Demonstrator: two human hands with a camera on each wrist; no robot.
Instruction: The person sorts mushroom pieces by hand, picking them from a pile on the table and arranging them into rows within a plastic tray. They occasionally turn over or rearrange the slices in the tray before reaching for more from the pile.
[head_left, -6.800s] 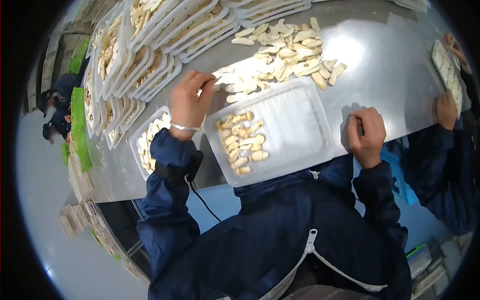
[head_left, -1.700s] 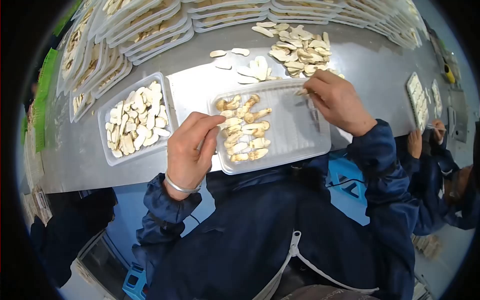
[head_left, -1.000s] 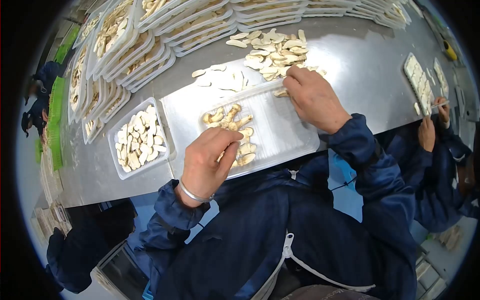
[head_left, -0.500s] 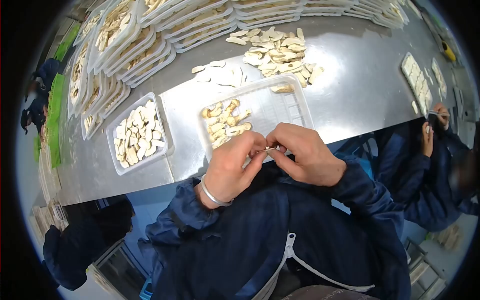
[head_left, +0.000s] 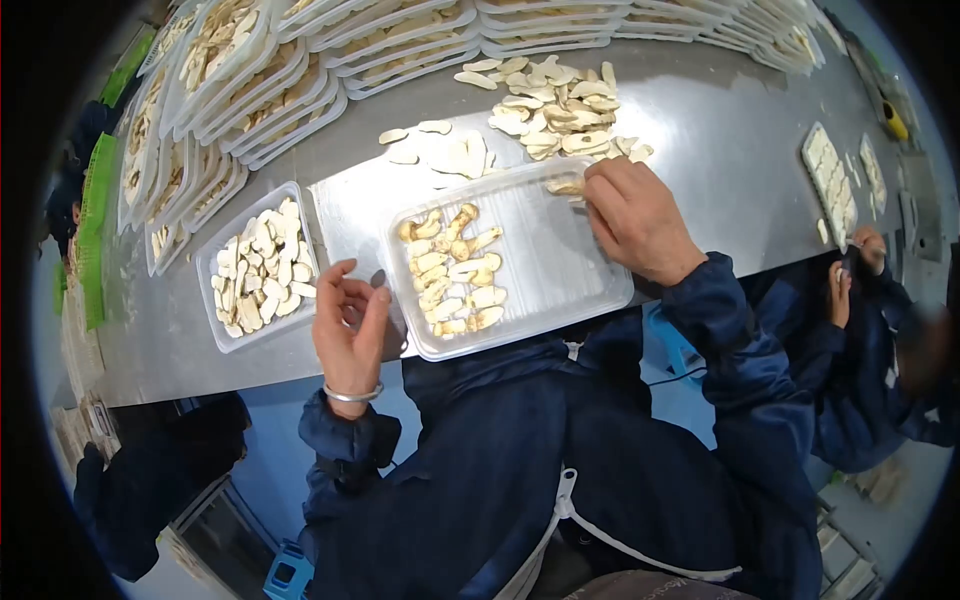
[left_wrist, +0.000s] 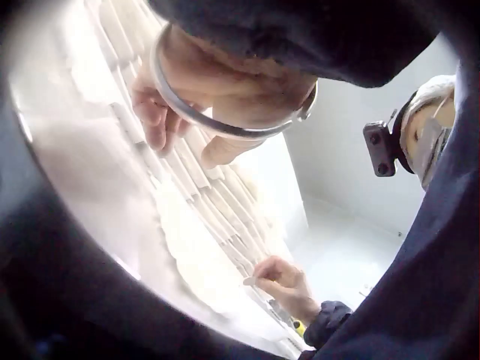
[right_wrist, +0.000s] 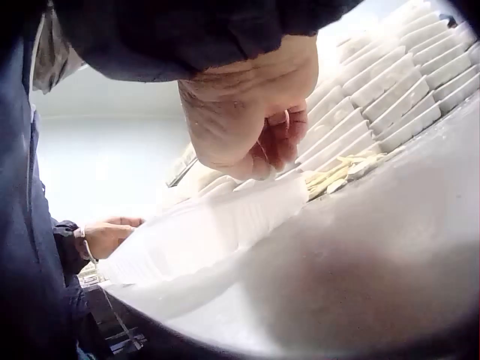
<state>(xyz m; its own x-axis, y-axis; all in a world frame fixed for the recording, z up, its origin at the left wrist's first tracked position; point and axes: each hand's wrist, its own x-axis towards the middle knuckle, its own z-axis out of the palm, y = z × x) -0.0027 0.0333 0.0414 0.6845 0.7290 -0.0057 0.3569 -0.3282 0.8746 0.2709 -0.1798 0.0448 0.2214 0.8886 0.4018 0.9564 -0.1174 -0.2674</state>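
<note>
The clear tray holds whole-looking and cut mushroom pieces in rows on its left side. One more slice lies near its top right corner. There my right hand is above the rim, and in the left wrist view the same hand pinches a small pale slice between thumb and finger. My left hand, with a bracelet, is off the tray's left side, palm turned up, fingers loosely bent with nothing seen in them. In the right wrist view the right hand's fingertips are partly hidden.
A smaller tray of slices stands left. Loose slices lie in a pile behind the clear tray, with flat slices beside them. Stacked trays line the back. Another person's hands work near a tray at right.
Half a second ago both hands met over the tray's front edge around a small piece. The left has since moved left, off the tray; the right has moved up to the top right corner.
</note>
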